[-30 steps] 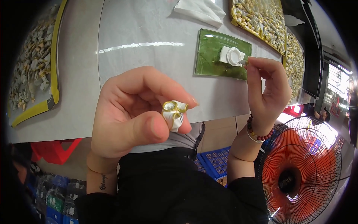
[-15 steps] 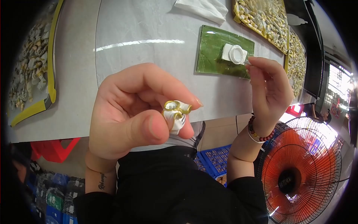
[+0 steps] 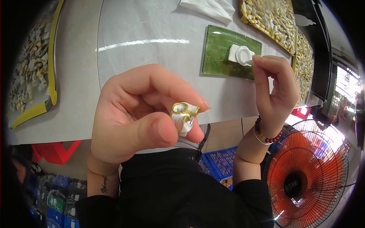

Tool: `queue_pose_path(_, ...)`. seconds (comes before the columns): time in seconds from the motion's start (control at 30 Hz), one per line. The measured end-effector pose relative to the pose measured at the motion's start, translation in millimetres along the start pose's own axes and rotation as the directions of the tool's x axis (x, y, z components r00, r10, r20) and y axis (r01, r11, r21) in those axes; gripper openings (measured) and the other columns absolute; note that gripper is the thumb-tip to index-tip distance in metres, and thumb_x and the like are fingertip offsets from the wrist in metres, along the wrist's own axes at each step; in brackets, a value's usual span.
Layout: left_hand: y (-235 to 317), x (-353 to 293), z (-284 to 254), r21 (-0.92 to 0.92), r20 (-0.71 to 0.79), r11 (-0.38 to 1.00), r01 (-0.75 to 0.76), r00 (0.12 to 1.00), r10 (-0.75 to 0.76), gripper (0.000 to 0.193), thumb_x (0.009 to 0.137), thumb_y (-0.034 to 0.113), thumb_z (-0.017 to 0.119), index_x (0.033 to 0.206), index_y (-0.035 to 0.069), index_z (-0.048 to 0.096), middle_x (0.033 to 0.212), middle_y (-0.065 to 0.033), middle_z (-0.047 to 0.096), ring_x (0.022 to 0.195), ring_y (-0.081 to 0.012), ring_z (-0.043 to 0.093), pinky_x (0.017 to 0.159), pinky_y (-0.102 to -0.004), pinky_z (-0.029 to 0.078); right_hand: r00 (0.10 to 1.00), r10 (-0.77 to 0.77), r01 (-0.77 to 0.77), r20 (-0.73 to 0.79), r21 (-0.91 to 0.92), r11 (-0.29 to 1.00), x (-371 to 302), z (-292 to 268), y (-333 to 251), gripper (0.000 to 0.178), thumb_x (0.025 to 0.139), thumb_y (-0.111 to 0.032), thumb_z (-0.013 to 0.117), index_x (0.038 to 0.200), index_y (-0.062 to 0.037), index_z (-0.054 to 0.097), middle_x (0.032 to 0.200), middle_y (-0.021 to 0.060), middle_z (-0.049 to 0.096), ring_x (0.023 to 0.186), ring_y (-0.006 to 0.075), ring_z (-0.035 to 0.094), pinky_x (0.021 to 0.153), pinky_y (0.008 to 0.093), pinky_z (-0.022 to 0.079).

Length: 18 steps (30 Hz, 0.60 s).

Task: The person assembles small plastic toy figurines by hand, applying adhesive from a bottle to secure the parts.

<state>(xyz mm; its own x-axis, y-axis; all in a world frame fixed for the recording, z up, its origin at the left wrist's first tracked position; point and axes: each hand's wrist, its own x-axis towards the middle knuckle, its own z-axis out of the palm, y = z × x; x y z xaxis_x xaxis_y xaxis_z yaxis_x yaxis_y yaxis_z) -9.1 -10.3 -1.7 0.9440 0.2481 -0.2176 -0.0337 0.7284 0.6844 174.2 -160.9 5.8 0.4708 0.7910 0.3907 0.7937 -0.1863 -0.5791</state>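
Note:
Between the thumb and fingers of my left hand [image 3: 131, 110], raised close to view, is a small white figurine [image 3: 184, 118] with gold-painted edges and a round opening at its top. My right hand [image 3: 276, 78] pinches a thin tool with a pointed tip [image 3: 249, 62]; most of it is hidden by the fingers, so its kind is unclear. That tip is at the right rim of a small round white dish [image 3: 243, 55]. Under the dish lies a white block [image 3: 232, 53], on a glossy green plate [image 3: 215, 51] on the table.
White cloth [image 3: 209, 8] lies at the table's far side. Yellow-edged trays [image 3: 270, 21] of small white-and-gold pieces stand at the far right, and another such tray [image 3: 52, 68] is at the left. An orange fan [image 3: 304, 167] stands close to my right arm; blue crates [image 3: 220, 161] are below.
The thin tool's tip has come to the dish's rim as my right hand shifted slightly. The figurine in my left hand has moved a little to the right and turned slightly.

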Motion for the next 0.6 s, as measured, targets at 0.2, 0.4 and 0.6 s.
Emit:
queue_pose_path(0.2,0,0,-2,0.014,0.01,0.999,0.031,0.999,-0.031,0.051,0.072,0.045,0.068,0.087,0.0,0.05,0.062,-0.0085,0.06,0.059,-0.0159,0.058,0.05,-0.023,0.048,0.999,-0.032,0.034,0.027,-0.079,0.996,2,1,-2,0.013,0.07,0.01,0.06,0.079,0.0016,0.059,0.073,0.0064,0.058,0.057,0.0115,0.051,0.05,0.0201,0.04)
queue_pose_path(0.4,0,-1,-3,0.005,-0.003,0.999,0.04,0.999,-0.04,0.05,0.071,0.043,0.069,0.085,-0.001,0.051,0.062,-0.0087,0.059,0.058,-0.0159,0.058,0.049,-0.0226,0.047,0.995,-0.088,0.093,0.039,-0.139,0.986,3,3,-2,0.014,0.068,0.011,0.06,0.079,0.0015,0.059,0.073,0.0067,0.058,0.058,0.0128,0.052,0.051,0.0211,0.041)
queue_pose_path(0.6,1,-3,7,-0.119,0.004,0.989,0.086,0.996,-0.086,0.049,0.071,0.04,0.072,0.084,-0.002,0.051,0.06,-0.009,0.059,0.056,-0.0161,0.058,0.047,-0.0224,0.046,0.981,-0.118,0.159,-0.156,0.282,0.946,-1,6,-33,0.016,0.071,0.006,0.058,0.087,0.0014,0.057,0.075,0.0113,0.056,0.067,0.0192,0.054,0.058,0.0275,0.044)
